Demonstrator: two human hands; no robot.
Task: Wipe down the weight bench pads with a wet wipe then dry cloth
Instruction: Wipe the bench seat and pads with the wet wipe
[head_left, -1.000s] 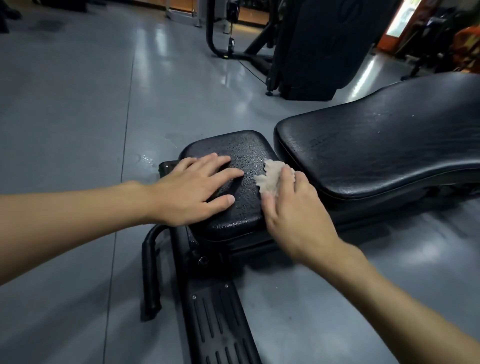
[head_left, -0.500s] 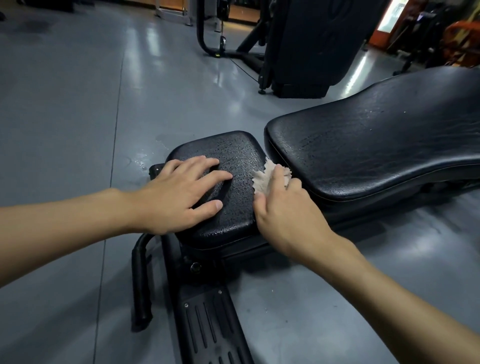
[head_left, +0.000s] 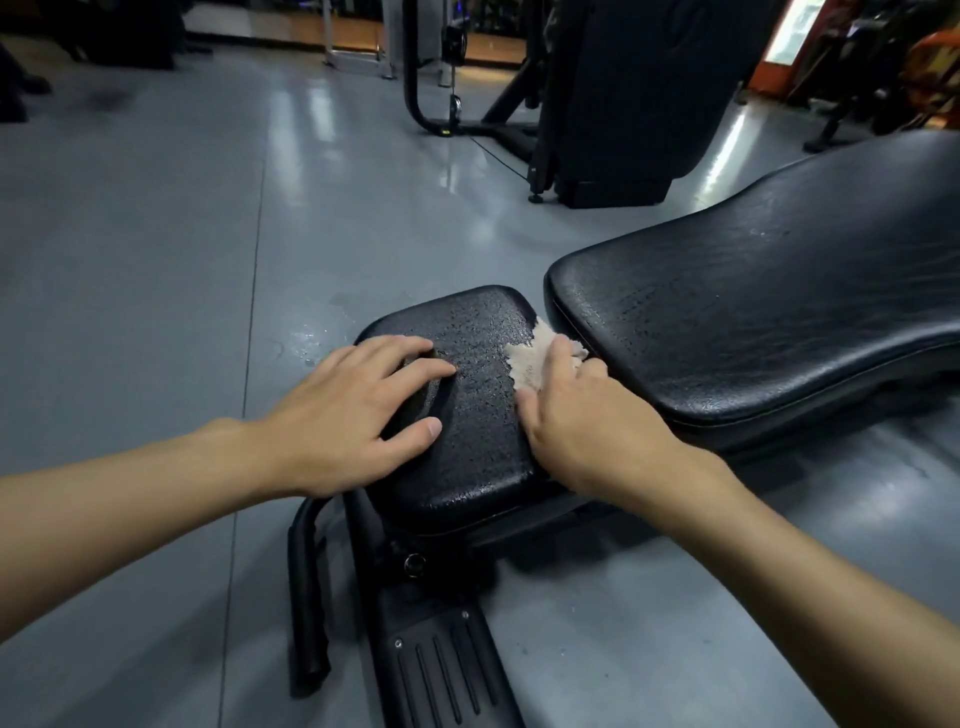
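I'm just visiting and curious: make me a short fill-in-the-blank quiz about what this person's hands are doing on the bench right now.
1. The right hand presses a crumpled ____ against the small seat pad.
2. The left hand lies ____ on that pad, holding nothing.
3. The wipe sits at the gap between the seat pad and the long ____ pad.
4. The floor is ____ in colour.

Missing words: wipe; flat; back; grey

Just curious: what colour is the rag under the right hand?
Pale beige, the cloth looks; the head view shows it best.
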